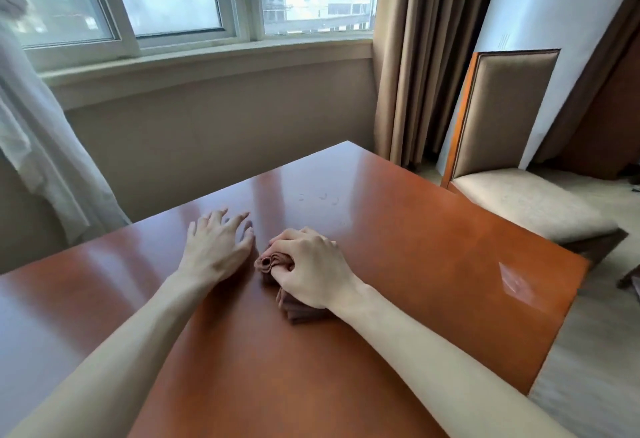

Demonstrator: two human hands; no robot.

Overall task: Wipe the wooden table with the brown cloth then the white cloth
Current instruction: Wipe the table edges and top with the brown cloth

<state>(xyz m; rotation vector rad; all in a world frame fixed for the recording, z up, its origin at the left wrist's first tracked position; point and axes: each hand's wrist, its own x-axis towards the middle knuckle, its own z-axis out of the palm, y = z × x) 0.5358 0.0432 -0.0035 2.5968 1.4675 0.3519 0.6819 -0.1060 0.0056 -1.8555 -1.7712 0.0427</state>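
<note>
Nearest the camera, the right hand (311, 267) grips a bunched brown cloth (277, 264), fingers curled over it and pressing it onto the glossy reddish-brown wooden table (433, 247), probably to keep a firm pad for wiping. Just beside it, the left hand (216, 247) rests flat with fingers spread, seemingly as a brace. Farther off lie small water marks (320, 197). No white cloth is visible. Beyond stands a tan upholstered chair (509, 146).

Glossy wooden table (415, 247), bunched brown cloth (298, 311) on it, few droplets (323, 197)
</note>
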